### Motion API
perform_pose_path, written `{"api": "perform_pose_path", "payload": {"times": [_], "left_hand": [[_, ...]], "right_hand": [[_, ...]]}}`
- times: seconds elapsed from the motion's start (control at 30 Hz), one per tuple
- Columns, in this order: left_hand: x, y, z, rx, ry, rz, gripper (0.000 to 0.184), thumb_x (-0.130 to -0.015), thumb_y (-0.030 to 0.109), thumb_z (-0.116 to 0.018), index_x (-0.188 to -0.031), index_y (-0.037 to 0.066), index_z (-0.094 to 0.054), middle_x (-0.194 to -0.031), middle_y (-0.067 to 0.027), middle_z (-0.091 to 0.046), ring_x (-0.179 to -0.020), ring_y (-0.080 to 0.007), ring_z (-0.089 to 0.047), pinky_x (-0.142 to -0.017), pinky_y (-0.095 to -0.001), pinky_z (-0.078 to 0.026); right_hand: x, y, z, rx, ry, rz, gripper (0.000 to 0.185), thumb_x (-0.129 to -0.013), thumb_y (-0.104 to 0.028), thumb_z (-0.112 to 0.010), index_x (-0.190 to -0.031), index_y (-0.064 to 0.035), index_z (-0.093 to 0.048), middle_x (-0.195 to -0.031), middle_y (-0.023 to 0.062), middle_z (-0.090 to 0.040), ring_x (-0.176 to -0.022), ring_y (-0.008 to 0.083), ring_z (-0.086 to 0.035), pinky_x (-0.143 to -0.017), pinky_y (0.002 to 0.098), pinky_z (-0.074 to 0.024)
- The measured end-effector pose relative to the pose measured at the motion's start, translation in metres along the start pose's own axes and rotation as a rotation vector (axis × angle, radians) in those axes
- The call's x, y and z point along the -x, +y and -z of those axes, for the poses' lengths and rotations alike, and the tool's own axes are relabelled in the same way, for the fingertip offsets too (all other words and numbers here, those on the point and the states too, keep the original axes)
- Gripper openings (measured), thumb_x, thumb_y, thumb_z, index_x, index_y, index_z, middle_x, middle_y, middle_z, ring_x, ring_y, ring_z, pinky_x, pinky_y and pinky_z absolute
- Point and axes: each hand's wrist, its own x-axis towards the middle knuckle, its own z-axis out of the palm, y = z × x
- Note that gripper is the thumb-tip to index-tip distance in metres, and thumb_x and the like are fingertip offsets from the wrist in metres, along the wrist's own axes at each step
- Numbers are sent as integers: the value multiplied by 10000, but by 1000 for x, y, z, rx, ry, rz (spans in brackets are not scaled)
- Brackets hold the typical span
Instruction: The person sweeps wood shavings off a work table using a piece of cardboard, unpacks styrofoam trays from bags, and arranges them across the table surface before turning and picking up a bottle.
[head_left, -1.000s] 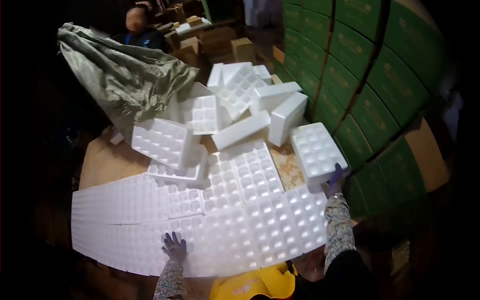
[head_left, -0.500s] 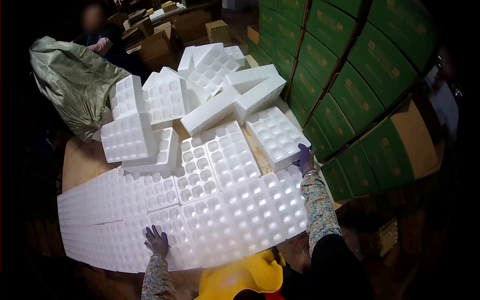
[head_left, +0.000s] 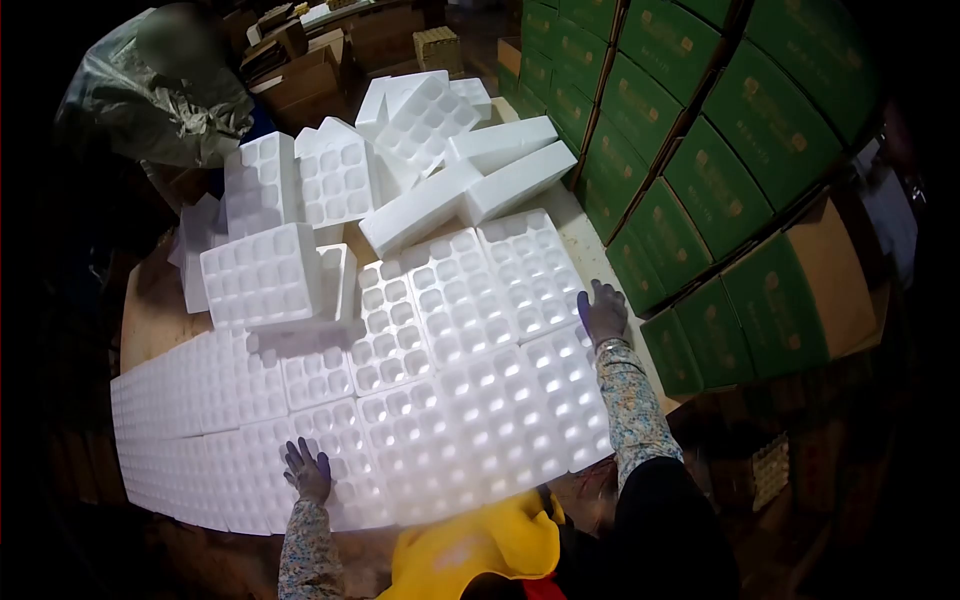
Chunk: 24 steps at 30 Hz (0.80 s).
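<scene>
White foam trays (head_left: 470,420) with rounded hollows lie side by side in two rows across the table. My left hand (head_left: 308,472), in a purple-grey glove, rests with spread fingers on the front row. My right hand (head_left: 604,314), gloved alike, has its fingers apart at the right edge of a foam tray (head_left: 528,270) in the back row, which lies flush beside its neighbour. Behind the rows, loose foam trays (head_left: 430,205) are heaped at odd angles, and one tilted tray (head_left: 258,277) leans on another at the left of the heap.
Green cartons (head_left: 710,170) are stacked along the right side. At the upper left, a person (head_left: 180,45) is behind a grey-green sack (head_left: 170,100). Open brown cardboard boxes (head_left: 305,85) stand beyond the heap. Bare wood of the table (head_left: 150,325) shows at the left.
The tray by my right hand has moved left and down, from lying askew to flat in the back row. My right hand's fingers have spread. The person and sack have shifted, and more trays show beneath the sack.
</scene>
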Motion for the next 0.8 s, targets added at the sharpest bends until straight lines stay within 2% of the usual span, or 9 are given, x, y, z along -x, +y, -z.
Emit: {"api": "perform_pose_path", "payload": {"times": [0.03, 0.17, 0.23, 0.33, 0.47, 0.57, 0.63, 0.7, 0.8], "left_hand": [[1, 0, 1, 2, 3, 2, 724, -1017, 435, -471, -1628, 176, -180, -1692, -183, -102, -1532, -457, -149, -1155, -731, -139], [23, 11, 5, -4, 175, 14, 704, -1014, 430, -484, -1617, 174, -227, -1685, -180, -150, -1535, -449, -148, -1152, -733, -142], [50, 16, 4, 79, 228, 144, 696, -1010, 427, -494, -1608, 164, -254, -1679, -180, -180, -1537, -442, -148, -1151, -735, -141], [92, 13, -6, 140, 137, 203, 721, -995, 459, -510, -1601, 152, -269, -1679, -184, -179, -1545, -443, -123, -1173, -717, -93], [151, 6, -12, 125, 181, 162, 707, -983, 479, -496, -1566, 113, -332, -1637, -239, -249, -1496, -474, -244, -1142, -729, -190], [186, 0, -26, 53, 290, 278, 680, -960, 458, -522, -1535, 122, -386, -1577, -198, -375, -1438, -400, -375, -1124, -655, -304], [206, -27, -47, 103, 308, 354, 694, -961, 471, -536, -1531, 107, -383, -1580, -216, -362, -1447, -425, -346, -1121, -686, -267], [230, -54, -68, 155, 314, 368, 709, -961, 484, -549, -1527, 91, -380, -1583, -235, -348, -1456, -451, -316, -1118, -717, -231], [253, -93, -74, 200, 249, 465, 701, -950, 467, -560, -1508, 75, -395, -1549, -233, -387, -1453, -424, -329, -1123, -692, -248]], "right_hand": [[17, 9, 11, 94, 6, -23, 700, -924, -609, -502, -1510, -231, -438, -1535, 117, -452, -1418, 424, -386, -1082, 635, -364], [93, 48, 32, 152, -439, -165, 933, -892, -764, -469, -1632, -289, -156, -1663, 184, -214, -1491, 505, -217, -1094, 754, -249], [126, 62, 9, 203, -449, -101, 941, -892, -773, -459, -1633, -267, -174, -1665, 200, -202, -1496, 497, -216, -1112, 740, -244], [144, 56, -20, 227, -268, -100, 891, -933, -742, -429, -1630, -236, -203, -1674, 196, -181, -1503, 494, -204, -1127, 715, -255], [154, 51, -34, 260, -162, -118, 809, -991, -708, -345, -1634, -242, -193, -1696, 156, -141, -1531, 457, -162, -1135, 713, -241], [162, 48, -36, 290, -63, -119, 772, -1008, -693, -326, -1634, -260, -196, -1702, 118, -142, -1552, 398, -151, -1148, 714, -219], [163, 62, -53, 278, 201, 22, 752, -1018, -671, -341, -1633, -260, -201, -1700, 107, -156, -1553, 385, -157, -1153, 706, -221], [171, 51, -45, 219, 250, 90, 759, -1019, -666, -343, -1633, -248, -184, -1689, 135, -180, -1532, 399, -221, -1142, 683, -282], [182, 28, -33, 31, 273, 185, 704, -1052, -521, -425, -1626, -174, -210, -1669, 212, -179, -1524, 422, -219, -1184, 591, -283]]}}
